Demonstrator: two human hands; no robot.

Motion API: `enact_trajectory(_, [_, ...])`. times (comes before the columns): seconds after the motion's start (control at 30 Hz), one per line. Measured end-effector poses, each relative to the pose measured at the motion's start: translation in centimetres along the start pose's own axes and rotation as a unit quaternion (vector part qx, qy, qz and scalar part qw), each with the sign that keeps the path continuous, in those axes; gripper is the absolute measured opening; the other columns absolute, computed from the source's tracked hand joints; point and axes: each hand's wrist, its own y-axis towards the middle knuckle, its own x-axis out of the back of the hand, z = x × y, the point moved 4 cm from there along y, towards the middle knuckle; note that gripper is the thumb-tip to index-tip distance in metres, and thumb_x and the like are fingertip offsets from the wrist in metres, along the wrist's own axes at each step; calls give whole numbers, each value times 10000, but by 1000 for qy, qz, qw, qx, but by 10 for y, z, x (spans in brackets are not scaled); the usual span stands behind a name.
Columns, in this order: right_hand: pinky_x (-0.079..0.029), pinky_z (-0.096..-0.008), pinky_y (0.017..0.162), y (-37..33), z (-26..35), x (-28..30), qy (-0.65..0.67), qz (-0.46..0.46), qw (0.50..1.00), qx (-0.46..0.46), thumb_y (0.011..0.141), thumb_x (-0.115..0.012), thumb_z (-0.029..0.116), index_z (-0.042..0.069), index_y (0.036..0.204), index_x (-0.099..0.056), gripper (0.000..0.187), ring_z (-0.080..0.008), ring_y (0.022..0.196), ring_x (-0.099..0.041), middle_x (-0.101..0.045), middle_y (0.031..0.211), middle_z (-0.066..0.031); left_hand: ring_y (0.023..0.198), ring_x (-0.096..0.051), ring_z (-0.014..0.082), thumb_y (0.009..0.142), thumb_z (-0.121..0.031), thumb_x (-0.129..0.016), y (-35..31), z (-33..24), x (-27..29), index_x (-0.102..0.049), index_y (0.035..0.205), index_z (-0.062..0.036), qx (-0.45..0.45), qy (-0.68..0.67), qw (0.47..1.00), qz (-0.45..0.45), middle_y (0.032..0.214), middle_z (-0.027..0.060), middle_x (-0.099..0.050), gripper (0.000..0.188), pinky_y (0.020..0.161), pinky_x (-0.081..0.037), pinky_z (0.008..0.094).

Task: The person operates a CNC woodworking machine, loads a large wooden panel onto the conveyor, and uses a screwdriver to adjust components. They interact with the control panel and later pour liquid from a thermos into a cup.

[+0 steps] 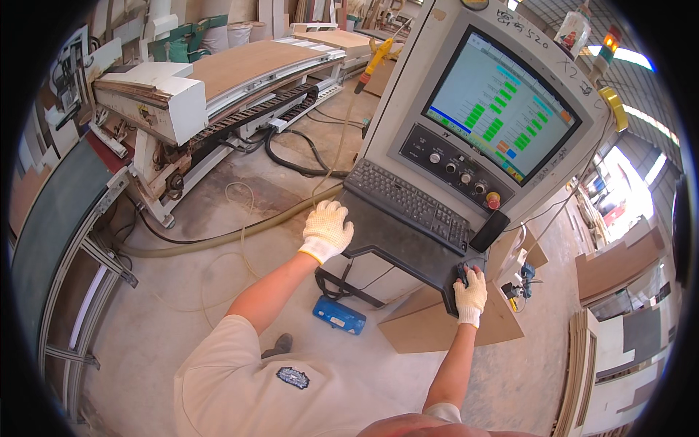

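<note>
Both of my hands wear cream knitted work gloves. My left hand (328, 229) is closed over the left edge of a dark keyboard shelf (393, 251), its fingertips hidden. At the shelf's right end my right hand (470, 297) holds a black computer mouse (462, 274). Between them, farther back, a black keyboard (408, 204) lies along the foot of a grey control cabinet (389, 135). The cabinet's lit screen (502, 102) shows green blocks on a pale background. Below the screen is a panel of knobs (451, 167) with a red push button (494, 199).
A long machine bed (255, 65) carrying a brown board stands at far left, near a green conveyor belt (54, 218). Hoses and cables (218, 244) cross the floor. A blue case (339, 315) lies under the shelf, beside a brown panel (415, 331). Boards (582, 364) stand at right.
</note>
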Motion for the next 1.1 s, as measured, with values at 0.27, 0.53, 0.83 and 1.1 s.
enact_trajectory(0.27, [-506,-460,1055,0,3,2,9,-4,1000,-2,823,-726,200,149,1330,-674,512,-358,1304,-583,-588,1460,-123,1218,-542,308,906,-335,-659,0,1,0,-673,1100,-96,2,-11,1000,2,1192,92,-620,308,966,-502,480])
enact_trajectory(0.53, [-492,-453,1073,-3,1,1,16,4,1000,3,832,-734,191,137,1286,-698,459,-355,1308,-580,-591,1454,-123,1189,-573,321,874,-297,-692,0,0,2,-688,1055,-83,-1,-11,1000,-20,1161,96,-637,281,938,-517,481])
enact_trajectory(0.83, [-504,-450,1057,-3,6,4,9,9,1000,6,819,-729,186,146,1292,-697,476,-364,1289,-595,-598,1444,-129,1188,-593,341,859,-262,-703,-2,1,3,-702,1033,-69,-22,-43,996,-77,1170,103,-669,260,967,-519,480])
enact_trajectory(1.1, [-503,-457,1033,-4,1,4,8,-15,999,35,803,-748,218,172,1252,-727,452,-335,1253,-591,-616,1396,-109,1293,-524,341,886,-280,-705,2,1,-6,-691,1104,-79,-15,-26,999,-16,1263,104,-634,297,1028,-476,495])
